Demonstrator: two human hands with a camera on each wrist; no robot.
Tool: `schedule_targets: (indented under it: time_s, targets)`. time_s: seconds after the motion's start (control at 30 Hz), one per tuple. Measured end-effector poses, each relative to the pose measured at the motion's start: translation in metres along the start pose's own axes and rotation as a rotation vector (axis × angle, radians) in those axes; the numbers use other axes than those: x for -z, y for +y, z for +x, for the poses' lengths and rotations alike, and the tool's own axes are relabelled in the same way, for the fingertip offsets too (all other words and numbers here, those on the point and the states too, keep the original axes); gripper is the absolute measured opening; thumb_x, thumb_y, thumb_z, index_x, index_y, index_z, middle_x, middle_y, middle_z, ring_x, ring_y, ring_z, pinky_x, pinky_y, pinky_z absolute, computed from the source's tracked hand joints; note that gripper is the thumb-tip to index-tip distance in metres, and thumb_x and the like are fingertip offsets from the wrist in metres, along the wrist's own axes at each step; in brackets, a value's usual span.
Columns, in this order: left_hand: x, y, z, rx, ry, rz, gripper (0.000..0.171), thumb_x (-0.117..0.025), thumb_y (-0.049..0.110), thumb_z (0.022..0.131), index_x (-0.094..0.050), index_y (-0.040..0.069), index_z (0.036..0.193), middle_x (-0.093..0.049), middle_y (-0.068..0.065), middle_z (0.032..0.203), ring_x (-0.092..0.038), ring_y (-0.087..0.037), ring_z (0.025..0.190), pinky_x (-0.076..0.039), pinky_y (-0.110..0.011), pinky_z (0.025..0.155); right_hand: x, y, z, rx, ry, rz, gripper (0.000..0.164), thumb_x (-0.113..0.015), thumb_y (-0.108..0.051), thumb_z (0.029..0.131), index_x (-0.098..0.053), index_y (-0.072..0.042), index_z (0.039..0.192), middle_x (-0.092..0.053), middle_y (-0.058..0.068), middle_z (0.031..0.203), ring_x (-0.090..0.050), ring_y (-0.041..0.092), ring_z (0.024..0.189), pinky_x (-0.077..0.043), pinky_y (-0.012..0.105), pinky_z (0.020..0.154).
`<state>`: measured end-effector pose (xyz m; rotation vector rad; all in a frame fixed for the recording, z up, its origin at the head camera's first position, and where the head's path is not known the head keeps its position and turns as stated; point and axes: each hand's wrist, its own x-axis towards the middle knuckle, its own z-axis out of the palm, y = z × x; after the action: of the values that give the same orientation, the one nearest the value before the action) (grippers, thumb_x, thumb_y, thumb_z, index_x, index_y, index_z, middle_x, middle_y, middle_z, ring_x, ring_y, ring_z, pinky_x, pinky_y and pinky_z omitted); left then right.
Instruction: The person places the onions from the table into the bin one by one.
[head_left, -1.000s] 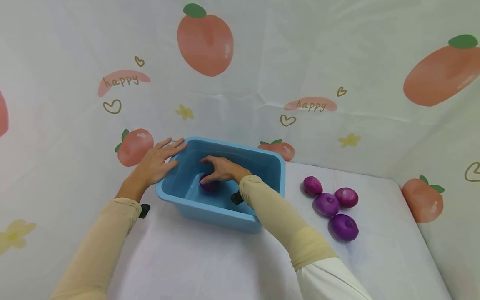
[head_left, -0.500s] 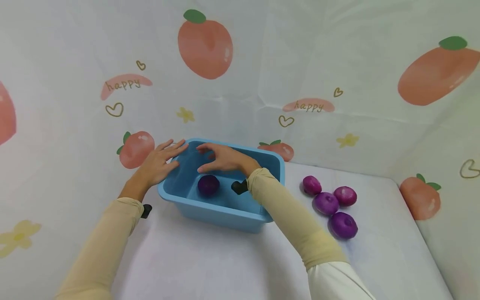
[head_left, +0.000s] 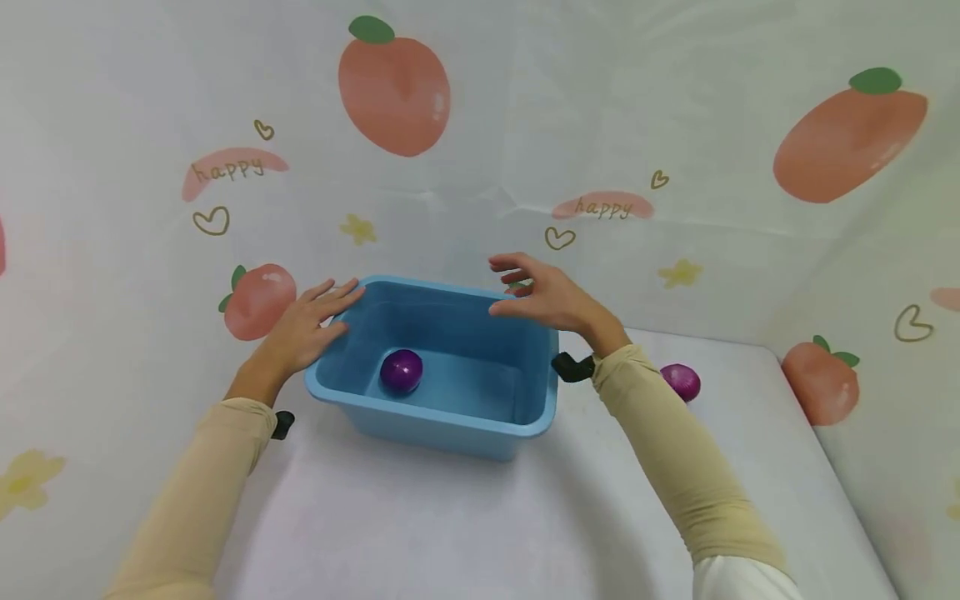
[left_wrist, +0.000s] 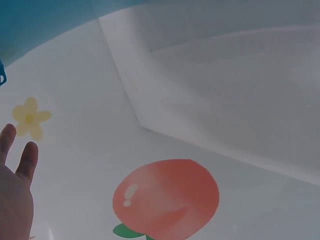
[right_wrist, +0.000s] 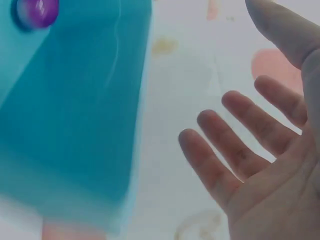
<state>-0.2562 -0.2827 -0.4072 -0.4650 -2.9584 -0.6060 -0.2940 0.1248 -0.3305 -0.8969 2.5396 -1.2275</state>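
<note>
1. From above, I see a way down into the blue bin [head_left: 427,432], through its middle and right.
2. At the bin's left end, a purple onion [head_left: 401,372] takes up floor.
3. The left hand [head_left: 303,329] bars the bin's left rim.
4. The right hand [head_left: 551,297] hangs over the bin's far right corner.
5. Right of the bin, the right sleeve [head_left: 667,450] crosses in front of another onion [head_left: 682,382].
6. A hand could pass over the table [head_left: 420,533] before the bin; behind, the printed backdrop [head_left: 487,150] blocks.

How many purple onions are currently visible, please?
2: one purple onion inside the blue bin, toward its left end, and another onion on the table, partly behind the right arm. That arm may hide more.
</note>
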Motion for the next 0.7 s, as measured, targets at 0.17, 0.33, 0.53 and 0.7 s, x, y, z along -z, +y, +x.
schedule_targets:
  time_s: [0.17, 0.33, 0.53, 0.7]
  targets:
    - [0.001, -0.001, 0.0, 0.007, -0.001, 0.001, 0.057, -0.04, 0.034, 0.102, -0.036, 0.027, 0.159, -0.032, -0.003, 0.168, -0.019, -0.043, 0.157, -0.021, -0.076, 0.119, 0.03, 0.032, -0.036, -0.108, 0.154, -0.007, 0.067, -0.077, -0.036, 0.09, -0.048, -0.021, 0.149, -0.054, 0.004, 0.152, -0.059, 0.032, 0.133, -0.054, 0.055, 0.105]
    - [0.003, -0.002, 0.0, 0.009, 0.001, -0.01, 0.057, -0.041, 0.033, 0.102, -0.037, 0.025, 0.159, -0.031, -0.004, 0.169, -0.018, -0.043, 0.158, -0.02, -0.077, 0.118, 0.048, 0.067, -0.068, -0.195, 0.212, -0.068, 0.065, -0.075, -0.034, 0.093, -0.047, -0.015, 0.149, -0.052, 0.011, 0.152, -0.055, 0.036, 0.137, -0.049, 0.056, 0.111]
    - [0.002, -0.003, 0.001, 0.005, 0.01, -0.012, 0.057, -0.041, 0.032, 0.102, -0.038, 0.025, 0.158, -0.032, -0.003, 0.168, -0.02, -0.044, 0.157, -0.02, -0.078, 0.117, 0.05, 0.108, -0.097, -0.329, 0.234, -0.01, 0.069, -0.071, -0.04, 0.094, -0.044, -0.01, 0.151, -0.047, 0.016, 0.156, -0.047, 0.04, 0.143, -0.043, 0.061, 0.115]
    - [-0.001, -0.002, 0.001, 0.011, 0.005, -0.013, 0.058, -0.041, 0.032, 0.101, -0.037, 0.025, 0.159, -0.031, -0.003, 0.169, -0.02, -0.044, 0.157, -0.022, -0.077, 0.117, 0.046, 0.141, -0.112, -0.435, 0.223, -0.003, 0.076, -0.071, -0.044, 0.094, -0.041, -0.006, 0.152, -0.044, 0.02, 0.158, -0.041, 0.041, 0.147, -0.036, 0.059, 0.12]
